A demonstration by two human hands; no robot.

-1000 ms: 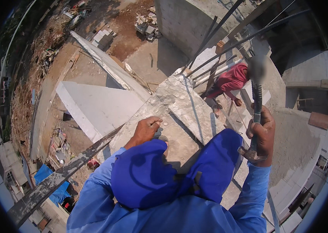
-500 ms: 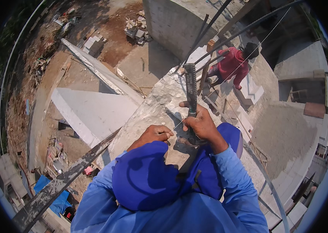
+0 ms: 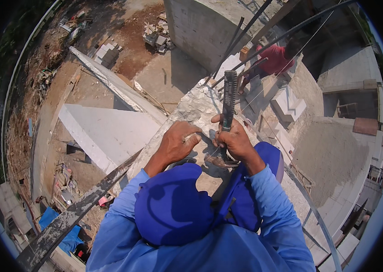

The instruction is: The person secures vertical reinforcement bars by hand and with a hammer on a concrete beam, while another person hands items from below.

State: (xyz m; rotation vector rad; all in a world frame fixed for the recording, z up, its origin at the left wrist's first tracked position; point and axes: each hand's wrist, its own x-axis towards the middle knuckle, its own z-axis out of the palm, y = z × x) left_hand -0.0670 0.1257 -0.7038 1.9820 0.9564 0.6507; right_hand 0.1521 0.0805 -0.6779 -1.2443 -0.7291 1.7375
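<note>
My right hand [image 3: 235, 141] is closed around the lower part of a hammer [image 3: 230, 93], whose black ribbed grip points up and away from me. The hammer's metal head [image 3: 227, 162] shows partly below the hand, close above the concrete. To its left, my left hand [image 3: 175, 144] is held low over the rough top of a concrete wall [image 3: 189, 106], fingers curled and thumb brought near the index finger. Whatever lies in that pinch is too small to make out. Both hands are in front of my blue-clad knees.
Dark steel bars [image 3: 286, 34] slant across the upper right, with a taut string [image 3: 309, 47] beside them. A person in a red top [image 3: 276, 59] bends lower down, near white blocks [image 3: 287, 104]. A grimy beam [image 3: 76, 213] crosses the lower left, high above the ground.
My left hand has lifted and opened its thumb slightly; the thin line seen between both hands no longer shows. The hammer grip has tilted right. The person in red has bent farther away.
</note>
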